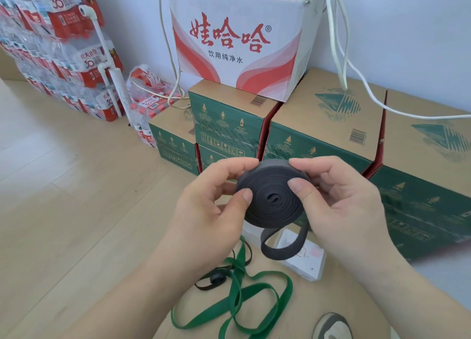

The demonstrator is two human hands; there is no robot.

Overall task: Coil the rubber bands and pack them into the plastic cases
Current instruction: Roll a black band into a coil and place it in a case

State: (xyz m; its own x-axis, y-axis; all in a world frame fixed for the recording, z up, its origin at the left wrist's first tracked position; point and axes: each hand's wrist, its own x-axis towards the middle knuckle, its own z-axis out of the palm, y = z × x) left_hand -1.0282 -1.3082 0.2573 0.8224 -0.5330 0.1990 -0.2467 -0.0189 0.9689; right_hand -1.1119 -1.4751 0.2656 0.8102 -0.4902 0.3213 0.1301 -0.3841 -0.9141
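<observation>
A wide dark grey rubber band [272,198] is wound into a thick flat coil held up at mid-frame. My left hand [211,211] pinches its left side with thumb and fingers. My right hand [341,203] grips its right side, thumb on the coil face. A short loose tail loop [283,247] hangs below the coil. On the floor underneath lie a long green rubber band [244,300], uncoiled in loops, and a thin black band [216,280] partly wound. A clear plastic case [303,259] lies on the floor below my right hand, partly hidden by the tail.
Green and brown cartons [328,124] stand stacked just behind my hands, with a white and red box [237,42] of white cables on top. Shrink-wrapped water bottle packs [58,53] are piled at the left. A shoe [334,326] shows at the bottom edge. Light wooden floor [63,198] spreads to the left.
</observation>
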